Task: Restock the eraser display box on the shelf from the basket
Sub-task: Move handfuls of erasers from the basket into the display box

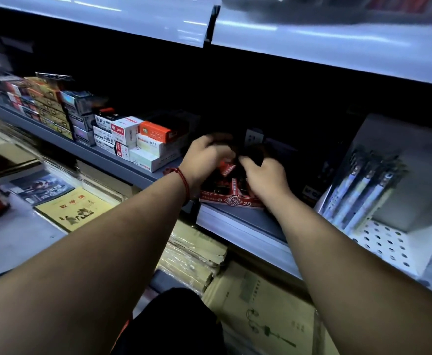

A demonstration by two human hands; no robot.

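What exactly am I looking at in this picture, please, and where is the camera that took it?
There is no machine here: a person works with bare hands, and the one camera sits on their head, looking forward and down. Both arms reach to a shop shelf. The left hand, with a red string at the wrist, appears to pinch a red-wrapped eraser above the eraser display box, marked 2B. The right hand curls into the box; blur hides whether it holds anything. Small stacked boxes stand to its left, a pen rack to its right.
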